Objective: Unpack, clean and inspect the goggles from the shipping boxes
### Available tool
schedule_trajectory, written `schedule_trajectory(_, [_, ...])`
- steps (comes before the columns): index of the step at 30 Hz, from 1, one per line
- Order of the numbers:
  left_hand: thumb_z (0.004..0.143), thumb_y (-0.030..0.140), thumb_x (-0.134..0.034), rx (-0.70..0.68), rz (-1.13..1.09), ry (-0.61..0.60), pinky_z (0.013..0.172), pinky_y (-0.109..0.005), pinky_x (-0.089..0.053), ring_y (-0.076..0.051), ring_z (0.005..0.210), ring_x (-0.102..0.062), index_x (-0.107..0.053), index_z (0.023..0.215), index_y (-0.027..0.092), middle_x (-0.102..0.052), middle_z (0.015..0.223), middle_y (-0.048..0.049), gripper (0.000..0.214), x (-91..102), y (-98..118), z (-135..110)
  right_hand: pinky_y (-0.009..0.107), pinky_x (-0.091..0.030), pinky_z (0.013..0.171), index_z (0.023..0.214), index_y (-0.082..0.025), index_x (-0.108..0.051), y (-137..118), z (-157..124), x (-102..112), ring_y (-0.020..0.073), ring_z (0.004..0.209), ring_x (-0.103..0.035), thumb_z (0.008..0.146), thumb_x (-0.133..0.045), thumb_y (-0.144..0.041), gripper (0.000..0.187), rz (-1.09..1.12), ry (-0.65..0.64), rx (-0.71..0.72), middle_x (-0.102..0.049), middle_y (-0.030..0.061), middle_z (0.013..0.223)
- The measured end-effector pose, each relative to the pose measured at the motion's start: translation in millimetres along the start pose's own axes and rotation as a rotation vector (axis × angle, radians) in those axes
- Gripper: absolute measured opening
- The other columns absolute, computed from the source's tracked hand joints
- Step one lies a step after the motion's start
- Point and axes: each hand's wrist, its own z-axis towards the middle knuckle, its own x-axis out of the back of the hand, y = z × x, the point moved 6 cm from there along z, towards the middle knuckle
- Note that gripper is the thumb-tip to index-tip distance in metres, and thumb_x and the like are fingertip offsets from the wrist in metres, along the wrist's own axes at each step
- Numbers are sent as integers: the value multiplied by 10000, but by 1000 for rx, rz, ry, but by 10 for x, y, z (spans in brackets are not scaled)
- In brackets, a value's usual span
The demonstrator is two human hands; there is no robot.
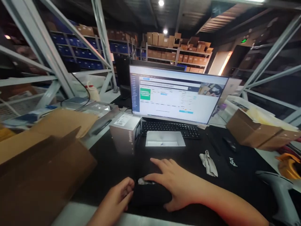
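My right hand is spread, fingers apart, over a dark area at the front of the black desk mat. A small shiny, crumpled-looking piece lies by its fingertips. Whether a dark object sits beneath the palm is hard to tell against the mat. To its left, my left hand has its fingers curled together, close to that shiny piece; what they hold, if anything, is hidden. Beyond the hands stand a grey product box with printed lettering and an open white box tray.
A monitor stands behind a black keyboard. Cardboard boxes flank the mat, one open box at left, another at right. A grey cloth, a mouse and a handheld scanner lie at right.
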Motion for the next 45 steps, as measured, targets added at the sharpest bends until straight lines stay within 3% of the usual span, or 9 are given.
schedule_trajectory(3, [803, 498, -572, 6, -10, -12, 501, -225, -462, -144, 603, -534, -532, 842, 199, -515, 708, 15, 304, 2, 18, 11, 572, -338, 1054, 1543, -304, -291, -6, 1, 14, 424, 1395, -342, 647, -819, -449, 1050, -1, 27, 9, -174, 234, 1623])
schedule_trajectory(6, [798, 540, -586, 11, 16, -21, 515, -223, -466, -148, 628, -537, -531, 786, 197, -526, 704, 6, 348, -13, 73, 9, 602, -371, 997, 1564, -375, -220, -34, 12, 21, 449, 1353, -387, 655, -819, -431, 1091, -39, 15, 46, -131, 227, 1635])
schedule_trajectory(10, [778, 586, -618, 20, 32, 41, 506, -209, -445, -129, 600, -509, -557, 784, 194, -534, 676, 13, 397, 79, 176, -20, 572, -407, 967, 1376, -275, -538, -45, 25, 26, 424, 1260, -477, 682, -796, -482, 768, -96, 30, 59, -207, 213, 1619])
schedule_trajectory(13, [725, 640, -672, 56, -63, 81, 439, -186, -373, -113, 550, -484, -540, 807, 202, -527, 634, 29, 464, 232, 281, -58, 555, -403, 999, 1261, -217, -600, -43, 14, 16, 393, 1275, -470, 755, -729, -564, 627, -75, 93, 44, -270, 184, 1608])
schedule_trajectory(21, [758, 542, -726, 92, -188, 23, 389, -145, -256, -40, 387, -401, -443, 869, 203, -583, 598, 59, 455, 416, 838, -130, 482, -407, 1067, 1354, -161, -447, -5, -45, -12, 322, 1330, -460, 785, -792, -480, 738, 73, 256, 47, -348, 210, 1572])
schedule_trajectory(26, [771, 430, -762, 53, -269, -19, 377, -131, -301, -37, 388, -428, -444, 890, 203, -612, 604, 57, 408, 469, 1115, -181, 486, -473, 1000, 1542, -111, -181, -11, -41, 7, 328, 1229, -533, 772, -828, -361, 1036, -1, 228, 14, -495, 221, 1439])
schedule_trajectory(33, [785, 361, -751, 0, -342, -180, 378, -130, -370, -51, 394, -494, -457, 897, 199, -608, 587, 61, 354, 137, 1478, -133, 520, -504, 857, 1479, -57, -393, -221, 104, -129, 378, 1061, -558, 764, -816, -403, 900, -222, 150, -38, -545, 243, 1341])
schedule_trajectory(39, [808, 227, -685, 14, -254, -381, 356, -131, -354, -61, 356, -494, -461, 911, 197, -580, 544, 80, 248, -368, 1615, 22, 487, -462, 863, 1039, -236, -697, -206, 101, -236, 326, 1067, -553, 898, -678, -410, 225, -94, 153, 83, -649, 102, 1152])
schedule_trajectory(45, [824, 376, -718, -82, -344, -72, 386, -123, -367, -37, 405, -479, -456, 917, 195, -596, 619, 65, 332, -98, 1485, 38, 500, -388, 1049, 1293, -246, -614, -57, 98, -26, 303, 1295, -431, 932, -619, -496, 439, 237, 375, -2, -474, 129, 1440])
